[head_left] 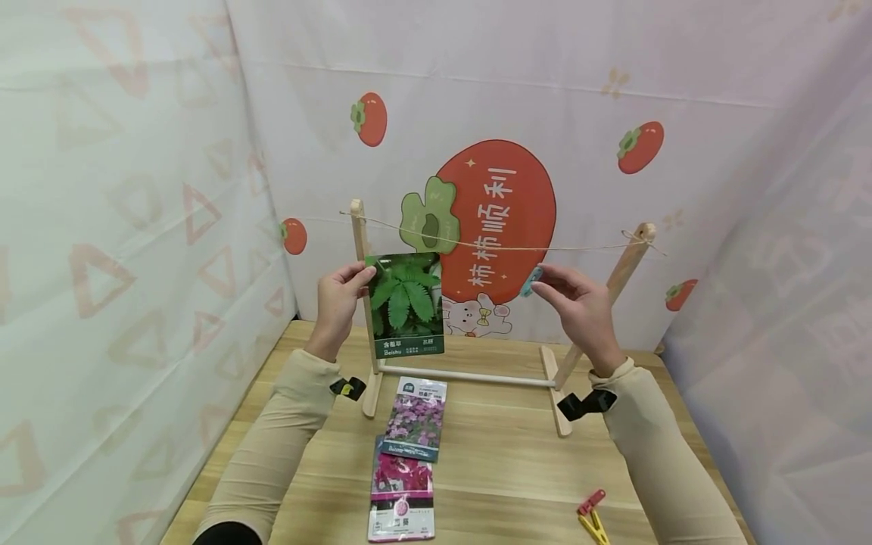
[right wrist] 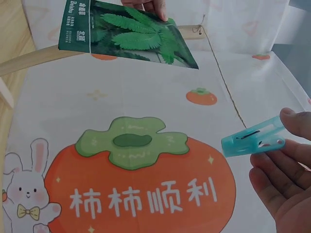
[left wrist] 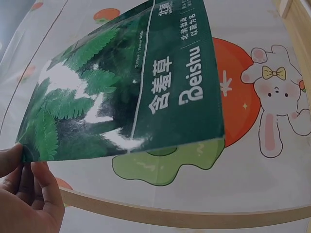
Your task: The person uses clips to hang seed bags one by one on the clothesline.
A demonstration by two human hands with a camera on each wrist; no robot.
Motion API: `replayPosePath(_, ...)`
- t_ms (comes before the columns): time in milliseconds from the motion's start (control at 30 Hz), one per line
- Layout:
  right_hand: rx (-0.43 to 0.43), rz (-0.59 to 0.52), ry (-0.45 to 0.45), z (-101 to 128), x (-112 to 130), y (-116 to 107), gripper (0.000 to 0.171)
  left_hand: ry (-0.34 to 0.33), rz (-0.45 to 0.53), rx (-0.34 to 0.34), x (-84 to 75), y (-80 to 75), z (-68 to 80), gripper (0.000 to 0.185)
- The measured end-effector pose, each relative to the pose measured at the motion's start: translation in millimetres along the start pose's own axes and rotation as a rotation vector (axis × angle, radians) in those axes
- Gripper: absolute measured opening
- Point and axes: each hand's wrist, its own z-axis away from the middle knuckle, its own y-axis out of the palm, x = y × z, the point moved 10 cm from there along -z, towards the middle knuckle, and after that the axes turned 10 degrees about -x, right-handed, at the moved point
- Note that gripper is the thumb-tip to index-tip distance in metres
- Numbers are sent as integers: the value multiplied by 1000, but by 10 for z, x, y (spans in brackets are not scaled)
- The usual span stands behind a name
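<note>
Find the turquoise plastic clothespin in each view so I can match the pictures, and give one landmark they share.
Head: the turquoise plastic clothespin is right of centre, about mid-height, pinched in the right grip.
Left wrist: not in the picture.
Right wrist: toward the right edge, just below mid-height.
Shared landmark: the glossy dark-green rectangular packet with a leaf photo, visible in all three.

Long beige fabric left sleeve [head_left: 272,446]; matching right sleeve [head_left: 671,462], gathered cuff [head_left: 615,370]; black left wrist strap [head_left: 359,387], yellow mark [head_left: 347,389]; black right wrist strap [head_left: 587,406].
</note>
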Motion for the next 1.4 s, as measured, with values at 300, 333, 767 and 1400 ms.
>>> replayPosePath(300,5,5,-69,-193,168,98,27,27,-28,3,-56,72,-36,27)
replayPosePath(333,9,7,-72,-211,186,122,27,28,-29,6,-64,83,-36,28)
replayPosePath(767,33,-92,-113,-484,412,521,23,48,-37,31,-214,132,-131,30)
replayPosePath(1400,-18,-193,122,-760,407,1171,24,88,-119,73,-290,186,-180,30)
